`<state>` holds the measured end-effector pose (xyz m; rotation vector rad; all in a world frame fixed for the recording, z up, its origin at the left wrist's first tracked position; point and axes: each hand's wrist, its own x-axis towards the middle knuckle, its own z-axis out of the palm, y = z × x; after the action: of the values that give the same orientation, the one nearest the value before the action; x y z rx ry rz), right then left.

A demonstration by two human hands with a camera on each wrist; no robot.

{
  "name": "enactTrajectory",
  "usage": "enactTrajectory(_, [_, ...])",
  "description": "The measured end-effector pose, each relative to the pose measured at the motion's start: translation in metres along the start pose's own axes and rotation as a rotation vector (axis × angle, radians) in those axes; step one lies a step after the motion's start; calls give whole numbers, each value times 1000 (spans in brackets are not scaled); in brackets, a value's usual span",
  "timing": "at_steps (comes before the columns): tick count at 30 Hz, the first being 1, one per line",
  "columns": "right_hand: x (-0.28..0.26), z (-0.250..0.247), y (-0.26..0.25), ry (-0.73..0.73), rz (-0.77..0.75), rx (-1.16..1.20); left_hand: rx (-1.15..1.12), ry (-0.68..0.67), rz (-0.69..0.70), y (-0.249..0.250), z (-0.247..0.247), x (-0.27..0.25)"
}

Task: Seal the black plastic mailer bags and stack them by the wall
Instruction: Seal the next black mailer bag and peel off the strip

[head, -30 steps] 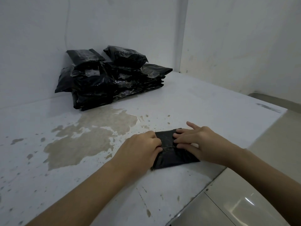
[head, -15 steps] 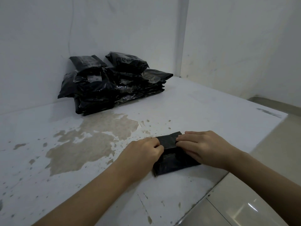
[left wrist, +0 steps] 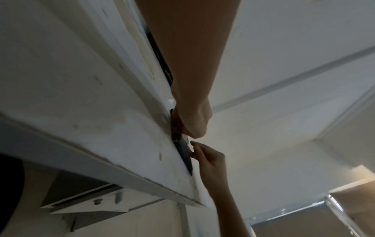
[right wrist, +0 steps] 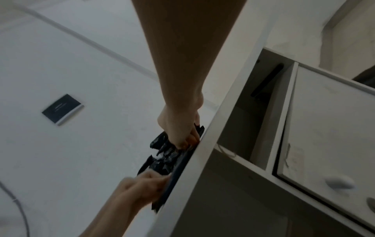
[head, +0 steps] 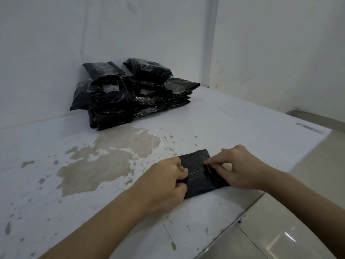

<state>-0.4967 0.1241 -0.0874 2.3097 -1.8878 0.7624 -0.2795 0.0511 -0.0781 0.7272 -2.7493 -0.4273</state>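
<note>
Mailer bag: lying flat near the table's near-right edge, flap folded over, btwn both hands.
L hand: fingers curling onto the bag's left edge, thumb tucking under it, gripping and pinning it to the tabletop.
R hand: fingertips pinching at the flap seam on the bag's right side; the palm is arching up off the bag.
Stack of sealed bags: black, glossy, sitting at the far side against the wall, well apart from the hands, leaning unevenly, in approx 2 piles.
Table: white, paint peeling in a big tan patch left of the hands.
</note>
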Motion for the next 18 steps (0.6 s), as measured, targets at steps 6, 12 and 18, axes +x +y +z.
enactTrajectory(6, [10, 25, -26, 139, 246, -194, -101, 221, -308, 11, 11, 25])
enactTrajectory(12, [14, 23, -27, -228, 286, -159, 227, 94, -283, 17, 21, 19])
enactTrajectory(18, [13, 7, -22, -493, 308, -122, 205, -225, -283, 14, 16, 18])
